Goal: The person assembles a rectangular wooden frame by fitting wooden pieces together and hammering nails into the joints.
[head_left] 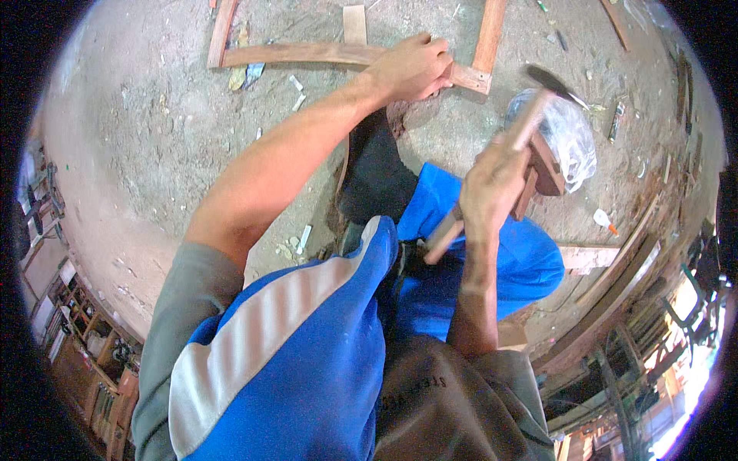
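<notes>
My right hand (494, 187) is wrapped round the wooden handle of a hammer (532, 117), raised with its dark head up and to the right. The handle's butt sticks out below my fist. My left hand (413, 69) is closed over the lower rail of a wooden frame (304, 53) that lies on the ground, close to its right corner. Those fingertips are partly hidden, so a nail between them cannot be made out. From that corner an upright side piece (489, 37) runs away from me.
Right of my knee lie a clear plastic bag (573, 146) and wooden blocks (545, 170). A small white bottle with an orange tip (605, 222) is farther right, near long boards (623, 261). A short wood strip (354, 24) touches the rail's far side. Scraps litter the dirt floor.
</notes>
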